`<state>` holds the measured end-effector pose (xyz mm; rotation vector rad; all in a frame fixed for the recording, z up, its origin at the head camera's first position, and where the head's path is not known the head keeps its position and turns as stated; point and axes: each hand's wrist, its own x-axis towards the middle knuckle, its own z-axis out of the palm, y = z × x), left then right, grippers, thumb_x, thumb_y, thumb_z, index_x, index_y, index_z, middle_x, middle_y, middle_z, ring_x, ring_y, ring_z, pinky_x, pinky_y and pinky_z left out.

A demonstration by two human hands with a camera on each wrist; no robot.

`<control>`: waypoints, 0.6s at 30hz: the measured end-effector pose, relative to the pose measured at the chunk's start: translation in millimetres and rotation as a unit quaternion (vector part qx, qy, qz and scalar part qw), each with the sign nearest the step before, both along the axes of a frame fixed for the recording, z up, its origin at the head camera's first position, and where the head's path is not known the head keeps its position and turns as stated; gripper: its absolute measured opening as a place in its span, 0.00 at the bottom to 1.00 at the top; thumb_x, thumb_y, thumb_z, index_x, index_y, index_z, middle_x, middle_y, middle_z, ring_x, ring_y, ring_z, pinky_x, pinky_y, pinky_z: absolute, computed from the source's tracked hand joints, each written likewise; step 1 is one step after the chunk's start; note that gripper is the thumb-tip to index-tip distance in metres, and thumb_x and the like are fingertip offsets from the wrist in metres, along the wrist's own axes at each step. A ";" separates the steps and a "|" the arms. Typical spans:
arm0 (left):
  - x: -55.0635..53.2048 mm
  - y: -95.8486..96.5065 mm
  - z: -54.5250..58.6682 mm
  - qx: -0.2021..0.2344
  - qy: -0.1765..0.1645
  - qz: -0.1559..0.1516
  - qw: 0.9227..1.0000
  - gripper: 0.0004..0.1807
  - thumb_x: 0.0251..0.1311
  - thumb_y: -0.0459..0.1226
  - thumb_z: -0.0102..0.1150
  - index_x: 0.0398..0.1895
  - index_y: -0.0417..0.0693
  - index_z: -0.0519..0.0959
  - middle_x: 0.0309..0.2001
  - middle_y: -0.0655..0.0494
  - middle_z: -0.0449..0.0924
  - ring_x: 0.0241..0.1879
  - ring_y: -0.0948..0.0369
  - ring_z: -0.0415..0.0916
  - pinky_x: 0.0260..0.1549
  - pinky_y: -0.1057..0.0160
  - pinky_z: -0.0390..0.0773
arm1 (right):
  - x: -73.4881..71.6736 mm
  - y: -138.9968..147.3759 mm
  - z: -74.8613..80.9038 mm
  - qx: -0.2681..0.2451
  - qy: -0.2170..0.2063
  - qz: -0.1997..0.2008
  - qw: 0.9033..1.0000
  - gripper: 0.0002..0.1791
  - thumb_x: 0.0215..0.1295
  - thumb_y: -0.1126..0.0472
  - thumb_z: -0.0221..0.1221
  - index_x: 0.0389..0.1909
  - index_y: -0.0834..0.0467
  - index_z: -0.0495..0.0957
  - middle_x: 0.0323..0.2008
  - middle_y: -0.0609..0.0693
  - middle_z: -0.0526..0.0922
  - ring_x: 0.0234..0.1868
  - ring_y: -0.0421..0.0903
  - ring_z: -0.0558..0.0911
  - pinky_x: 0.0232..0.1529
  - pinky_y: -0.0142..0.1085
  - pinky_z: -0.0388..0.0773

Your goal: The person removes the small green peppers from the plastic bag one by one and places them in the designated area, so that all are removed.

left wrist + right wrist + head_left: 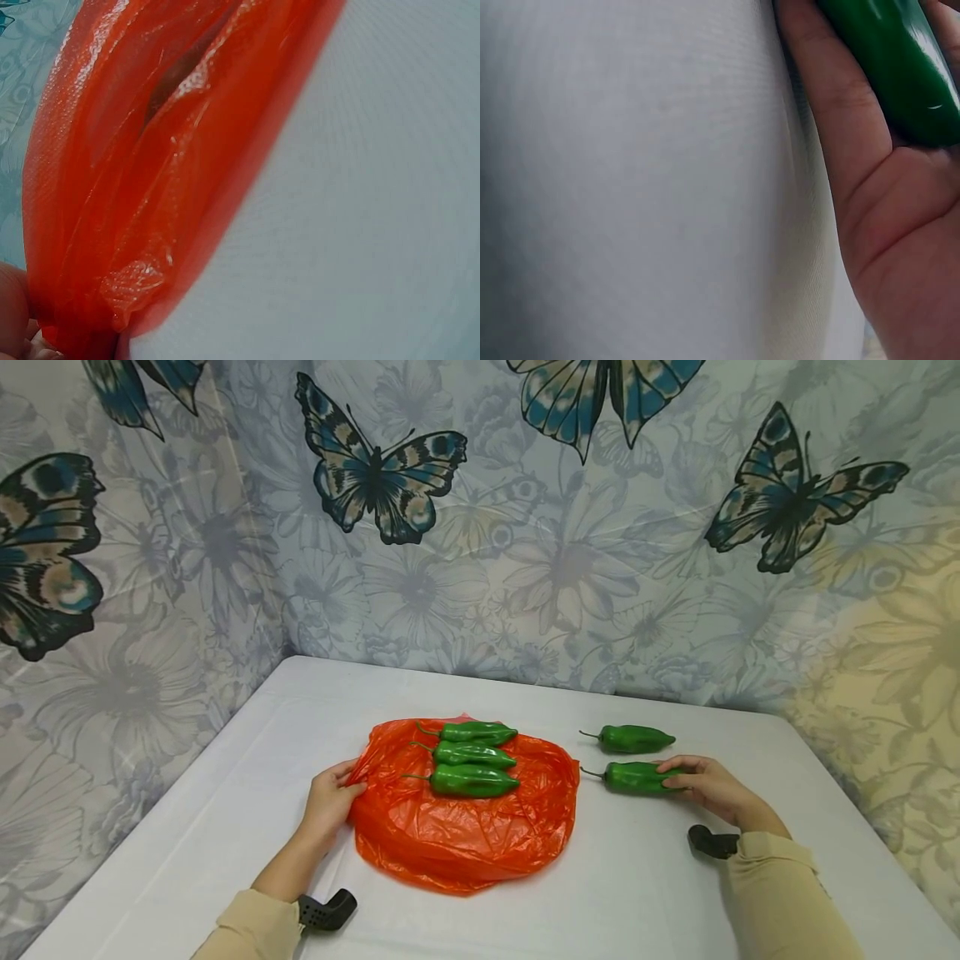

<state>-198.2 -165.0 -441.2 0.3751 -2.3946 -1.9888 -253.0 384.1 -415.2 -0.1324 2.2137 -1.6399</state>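
Note:
At its left edge, a red plastic bag (465, 839) is pinched between the thumb and fingers of my left hand (330, 797). The gathered bag film (202, 150) fills much of the left wrist view. Several green peppers lie side by side on the bag, stems to the left; the nearest one is a long pepper (474, 781). My right hand (712, 789) grips another green pepper (633, 777) by its tip end, right of the bag. In the right wrist view this pepper (900, 67) lies between the thumb and fingers.
One more green pepper (633, 739) lies on the white table (622, 885) just behind the gripped one. Black wrist devices (327, 910) sit at both sleeves. A butterfly-patterned cloth (525, 568) hangs behind the table and along its left side.

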 end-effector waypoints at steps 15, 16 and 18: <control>-0.2 0.2 0.1 0.003 0.000 0.000 1.000 0.24 0.61 0.26 0.45 0.62 0.31 0.65 0.59 0.33 0.69 0.51 0.56 0.74 0.43 0.70 0.79 | -3.2 -0.7 0.4 0.063 0.022 -0.012 0.998 0.09 0.57 0.62 0.62 0.39 0.50 0.80 0.40 0.27 0.75 0.39 0.30 0.76 0.38 0.29 0.78; -0.3 0.1 0.0 0.002 -0.001 0.000 1.000 0.24 0.61 0.26 0.45 0.62 0.31 0.66 0.59 0.33 0.70 0.51 0.55 0.74 0.43 0.70 0.78 | -2.9 -0.8 0.7 0.066 0.025 -0.013 0.997 0.09 0.57 0.61 0.62 0.39 0.50 0.80 0.40 0.27 0.75 0.39 0.31 0.75 0.38 0.29 0.78; -0.1 -0.1 -0.1 0.002 -0.001 -0.002 1.000 0.24 0.61 0.26 0.45 0.62 0.31 0.65 0.59 0.33 0.69 0.52 0.55 0.73 0.44 0.69 0.78 | -2.5 -0.6 0.8 0.076 0.030 -0.018 0.996 0.09 0.57 0.61 0.63 0.39 0.50 0.81 0.40 0.27 0.75 0.37 0.32 0.74 0.36 0.29 0.77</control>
